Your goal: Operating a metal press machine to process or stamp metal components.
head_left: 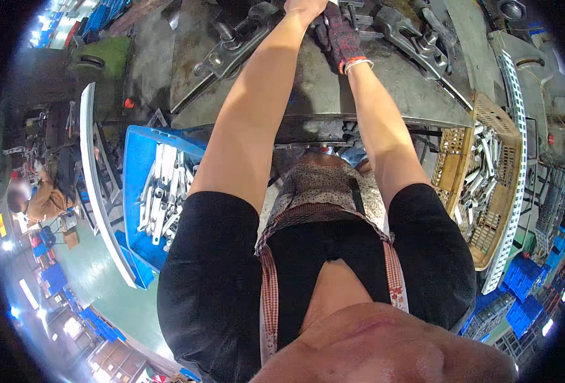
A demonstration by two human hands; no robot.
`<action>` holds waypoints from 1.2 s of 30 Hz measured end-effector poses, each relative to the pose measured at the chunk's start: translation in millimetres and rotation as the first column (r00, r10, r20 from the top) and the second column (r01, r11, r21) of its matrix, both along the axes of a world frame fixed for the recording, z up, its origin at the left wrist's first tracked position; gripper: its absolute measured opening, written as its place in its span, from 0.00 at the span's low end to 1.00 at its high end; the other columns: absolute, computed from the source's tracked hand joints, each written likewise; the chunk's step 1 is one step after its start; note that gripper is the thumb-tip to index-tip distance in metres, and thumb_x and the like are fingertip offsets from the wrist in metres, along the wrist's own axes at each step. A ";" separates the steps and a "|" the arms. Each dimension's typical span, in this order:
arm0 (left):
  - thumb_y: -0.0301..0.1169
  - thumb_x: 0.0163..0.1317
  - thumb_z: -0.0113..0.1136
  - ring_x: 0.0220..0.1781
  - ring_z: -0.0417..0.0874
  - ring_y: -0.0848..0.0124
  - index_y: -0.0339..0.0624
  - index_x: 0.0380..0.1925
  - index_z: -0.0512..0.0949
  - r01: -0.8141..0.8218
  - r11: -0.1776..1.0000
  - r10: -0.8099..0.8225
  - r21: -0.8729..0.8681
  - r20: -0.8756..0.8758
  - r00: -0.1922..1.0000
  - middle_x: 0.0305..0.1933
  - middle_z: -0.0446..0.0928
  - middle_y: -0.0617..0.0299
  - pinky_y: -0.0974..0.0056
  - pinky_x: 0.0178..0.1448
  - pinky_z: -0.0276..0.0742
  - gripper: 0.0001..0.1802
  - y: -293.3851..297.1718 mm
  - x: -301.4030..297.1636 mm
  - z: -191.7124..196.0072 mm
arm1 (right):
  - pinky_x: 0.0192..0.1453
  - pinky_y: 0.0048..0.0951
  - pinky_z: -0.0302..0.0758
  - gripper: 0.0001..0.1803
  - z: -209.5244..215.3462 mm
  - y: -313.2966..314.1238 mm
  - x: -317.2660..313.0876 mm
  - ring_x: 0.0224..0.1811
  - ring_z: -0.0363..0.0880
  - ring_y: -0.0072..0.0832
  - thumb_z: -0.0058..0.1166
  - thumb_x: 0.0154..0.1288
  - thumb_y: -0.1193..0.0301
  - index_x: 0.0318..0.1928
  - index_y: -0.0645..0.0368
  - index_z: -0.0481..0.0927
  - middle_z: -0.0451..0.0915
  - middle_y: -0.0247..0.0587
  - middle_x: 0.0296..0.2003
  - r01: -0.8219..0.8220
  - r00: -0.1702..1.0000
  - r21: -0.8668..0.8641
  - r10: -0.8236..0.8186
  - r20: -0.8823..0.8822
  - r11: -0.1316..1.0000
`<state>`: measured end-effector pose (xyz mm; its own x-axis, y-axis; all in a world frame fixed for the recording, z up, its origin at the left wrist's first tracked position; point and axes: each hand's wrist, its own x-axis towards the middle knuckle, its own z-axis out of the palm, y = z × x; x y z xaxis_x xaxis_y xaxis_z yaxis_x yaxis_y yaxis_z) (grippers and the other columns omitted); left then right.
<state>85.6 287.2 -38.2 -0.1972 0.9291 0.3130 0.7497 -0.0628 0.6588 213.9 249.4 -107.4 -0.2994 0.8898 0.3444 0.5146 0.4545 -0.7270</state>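
Note:
Both my arms reach forward over a metal machine bed (321,86), and my hands meet at the picture's upper edge. My left hand (304,6) is bare; its fingers are cut off by the edge. Beside it, my right hand (341,39) wears a dark red and black knitted glove with a bright red cuff. Its fingers look closed, but what they grip is out of sight. A bit of something pale shows between the two hands. Heavy steel clamps with bolts flank them, one clamp (226,52) to the left and another (420,46) to the right.
At my left stands a blue bin (135,185) with silvery wrench-shaped parts (167,185). A tan slatted basket (452,169) at my right holds similar parts (483,169). A white perforated rail (517,147) runs outside it. Another person (47,201) is far left.

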 end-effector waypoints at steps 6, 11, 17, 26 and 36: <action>0.53 0.67 0.61 0.48 0.86 0.42 0.43 0.40 0.88 -0.037 0.997 0.042 -0.062 0.080 0.996 0.42 0.85 0.41 0.46 0.53 0.81 0.24 -11.6 8.8 10.0 | 0.75 0.38 0.67 0.26 -0.4 3.1 -0.4 0.69 0.74 0.45 0.39 0.79 0.66 0.74 0.49 0.65 0.78 0.48 0.64 -0.044 0.999 0.175 0.043 0.007 0.984; 0.42 0.66 0.69 0.40 0.88 0.60 0.33 0.53 0.83 0.041 0.979 -0.104 0.202 0.313 0.944 0.40 0.88 0.51 0.58 0.47 0.82 0.24 -83.7 -24.2 8.1 | 0.32 0.23 0.73 0.14 37.3 -42.4 13.1 0.28 0.74 0.18 0.57 0.76 0.56 0.47 0.52 0.82 0.79 0.28 0.32 -0.003 0.916 -0.347 -0.137 -0.378 0.938; 0.49 0.69 0.67 0.24 0.76 0.84 0.46 0.45 0.88 0.293 0.832 -0.115 -0.471 0.370 0.922 0.34 0.86 0.72 0.77 0.23 0.64 0.19 -304.6 -227.5 49.2 | 0.30 0.21 0.69 0.12 36.6 -84.1 35.1 0.29 0.75 0.17 0.61 0.74 0.66 0.50 0.59 0.82 0.82 0.29 0.34 -0.469 0.684 -0.654 -0.224 -0.694 0.594; 0.59 0.64 0.67 0.16 0.78 0.71 0.39 0.35 0.84 -0.159 0.123 0.425 -0.980 -0.092 0.900 0.23 0.83 0.60 0.63 0.19 0.71 0.30 -483.0 -288.8 -72.8 | 0.27 0.20 0.69 0.12 6.6 -71.1 39.0 0.27 0.75 0.17 0.60 0.75 0.66 0.52 0.60 0.81 0.81 0.31 0.33 -0.430 0.710 -0.654 -0.213 -0.671 0.623; 0.46 0.64 0.64 0.36 0.91 0.55 0.33 0.33 0.86 -0.463 0.651 0.088 -0.602 -0.546 0.833 0.31 0.87 0.46 0.53 0.43 0.85 0.23 -515.0 -303.7 -76.3 | 0.31 0.26 0.72 0.17 1.2 -61.0 41.1 0.27 0.78 0.19 0.69 0.67 0.57 0.46 0.57 0.87 0.86 0.31 0.32 -0.132 0.878 -0.619 -0.199 -0.436 0.774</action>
